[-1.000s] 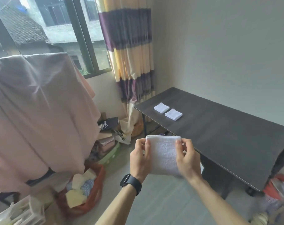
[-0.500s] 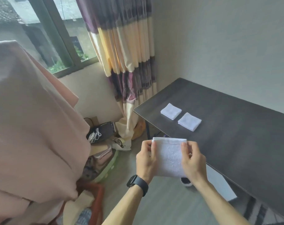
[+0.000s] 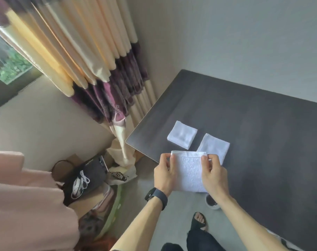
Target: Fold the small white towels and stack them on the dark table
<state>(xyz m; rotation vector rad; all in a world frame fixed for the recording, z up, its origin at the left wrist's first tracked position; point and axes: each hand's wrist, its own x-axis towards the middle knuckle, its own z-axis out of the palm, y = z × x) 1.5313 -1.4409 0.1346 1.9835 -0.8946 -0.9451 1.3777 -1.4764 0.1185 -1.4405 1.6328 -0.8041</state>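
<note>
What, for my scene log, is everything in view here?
folded towels: 2, white, side by side on the table
held towel: 1, white, held up at the table's near edge
table: 1, dark, right
curtain: 1, cream and purple, upper left
window: 1, dark frame, far left
cloth: 1, pink, lower left
bag: 1, black, floor below curtain
bowl: 1, white, floor by the table
watch: 1, black, left wrist
foot: 1, black sandal, bottom centre
hands: 2, left and right, each pinching a top corner of the held towel
</note>
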